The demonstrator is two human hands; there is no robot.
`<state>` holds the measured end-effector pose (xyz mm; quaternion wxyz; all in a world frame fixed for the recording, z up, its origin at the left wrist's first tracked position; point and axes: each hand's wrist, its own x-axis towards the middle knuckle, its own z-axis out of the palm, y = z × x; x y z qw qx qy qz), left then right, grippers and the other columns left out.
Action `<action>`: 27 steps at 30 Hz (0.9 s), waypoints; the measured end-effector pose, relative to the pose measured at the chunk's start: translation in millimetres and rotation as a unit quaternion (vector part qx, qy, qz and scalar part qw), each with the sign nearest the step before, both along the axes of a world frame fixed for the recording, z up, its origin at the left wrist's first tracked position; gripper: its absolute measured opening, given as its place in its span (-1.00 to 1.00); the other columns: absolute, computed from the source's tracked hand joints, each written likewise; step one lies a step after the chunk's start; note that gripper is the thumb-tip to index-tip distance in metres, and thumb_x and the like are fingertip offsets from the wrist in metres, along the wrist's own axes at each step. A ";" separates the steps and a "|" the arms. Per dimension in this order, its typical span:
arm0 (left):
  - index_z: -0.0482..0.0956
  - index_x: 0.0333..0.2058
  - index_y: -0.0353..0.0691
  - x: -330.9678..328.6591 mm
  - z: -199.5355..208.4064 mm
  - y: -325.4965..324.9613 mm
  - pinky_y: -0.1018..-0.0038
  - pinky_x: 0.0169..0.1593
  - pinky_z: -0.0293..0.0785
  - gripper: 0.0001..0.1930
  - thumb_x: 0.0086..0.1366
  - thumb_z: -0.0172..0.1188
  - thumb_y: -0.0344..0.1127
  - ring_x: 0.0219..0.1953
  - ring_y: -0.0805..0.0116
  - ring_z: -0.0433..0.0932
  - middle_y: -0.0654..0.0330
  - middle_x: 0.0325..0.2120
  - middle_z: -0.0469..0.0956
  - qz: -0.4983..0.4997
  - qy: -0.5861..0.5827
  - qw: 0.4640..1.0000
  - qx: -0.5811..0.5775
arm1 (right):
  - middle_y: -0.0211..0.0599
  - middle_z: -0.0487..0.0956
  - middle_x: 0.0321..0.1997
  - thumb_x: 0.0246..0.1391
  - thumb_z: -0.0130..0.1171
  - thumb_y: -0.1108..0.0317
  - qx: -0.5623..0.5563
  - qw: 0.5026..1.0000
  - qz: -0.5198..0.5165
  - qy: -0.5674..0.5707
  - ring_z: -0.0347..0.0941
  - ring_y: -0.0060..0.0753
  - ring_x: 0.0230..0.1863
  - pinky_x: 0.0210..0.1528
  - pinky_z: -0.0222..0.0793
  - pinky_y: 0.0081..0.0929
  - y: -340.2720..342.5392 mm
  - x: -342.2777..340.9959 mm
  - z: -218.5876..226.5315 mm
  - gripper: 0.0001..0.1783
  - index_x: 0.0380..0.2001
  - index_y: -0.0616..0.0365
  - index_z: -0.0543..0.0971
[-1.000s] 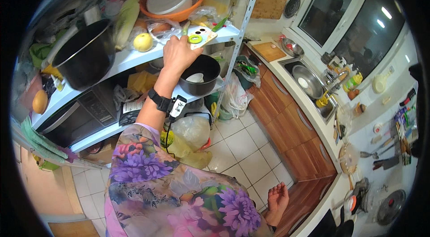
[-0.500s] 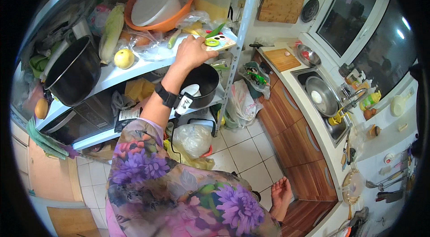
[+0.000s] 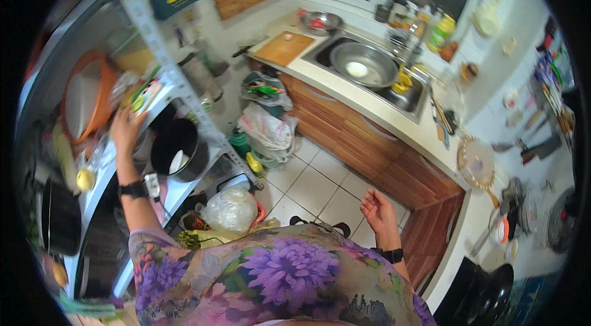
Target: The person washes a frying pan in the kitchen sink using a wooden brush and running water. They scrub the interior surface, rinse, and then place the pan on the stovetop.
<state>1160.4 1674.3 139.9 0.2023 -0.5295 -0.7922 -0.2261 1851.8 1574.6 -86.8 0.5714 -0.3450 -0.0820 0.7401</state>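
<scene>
My left hand (image 3: 126, 131) reaches onto the upper shelf of the metal rack. Its fingers are at the near edge of a flat pale thing with coloured spots (image 3: 149, 97), on which lies something green and yellow-green. Blur hides whether the fingers grip any of it. Just left of the hand is an orange basin (image 3: 104, 89) with a white bowl (image 3: 80, 107) inside. A black pot (image 3: 178, 150) stands on the shelf below, to the right of my left arm. My right hand (image 3: 378, 211) hangs over the floor, fingers loosely bent and apart, holding nothing.
The metal rack post (image 3: 157, 43) rises beside my left hand. Bagged goods (image 3: 268, 129) stand between rack and cabinets. A counter (image 3: 345, 98) with a sink (image 3: 409, 101), steel basin (image 3: 366, 62) and cutting board (image 3: 284, 49) runs along the far and right side.
My view has swung to the right, so the rack now sits farther left and the counter shows more. My left hand stays by the flat pale thing; my right hand and wrist show more fully.
</scene>
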 end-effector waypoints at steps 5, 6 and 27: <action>0.53 -0.02 -0.36 35.6 -21.3 -5.3 0.17 0.10 0.37 -0.57 0.26 0.23 -0.15 0.02 -0.07 0.47 -0.12 -0.04 0.51 -0.087 0.156 0.960 0.215 | -0.24 0.62 -0.34 0.25 0.03 0.28 -0.047 0.997 -0.047 -0.028 0.57 -0.29 -0.36 -0.27 0.54 -0.37 -2.9 37.4 -1.3 -0.79 -0.22 0.18 0.54; 0.54 -0.04 -0.38 56.0 -33.9 -3.3 0.18 0.10 0.37 -0.60 0.29 0.20 -0.16 0.01 -0.04 0.48 -0.11 -0.06 0.52 -0.047 0.117 0.967 0.223 | -0.24 0.62 -0.34 0.25 0.03 0.29 -0.065 0.994 -0.074 -0.047 0.57 -0.29 -0.36 -0.27 0.53 -0.37 -6.4 47.4 0.8 -0.80 -0.23 0.18 0.54; 0.38 -0.63 -0.30 570.9 -211.4 167.3 0.39 -0.53 0.20 -0.50 0.45 -0.02 -0.07 -0.62 0.46 0.22 0.24 -0.73 0.28 -0.623 -0.317 0.674 -0.237 | -0.33 0.59 -0.34 0.16 0.16 0.23 -0.067 0.883 -0.464 -0.032 0.54 -0.38 -0.34 -0.25 0.48 -0.43 -128.4 105.8 -12.4 -0.82 -0.32 0.10 0.55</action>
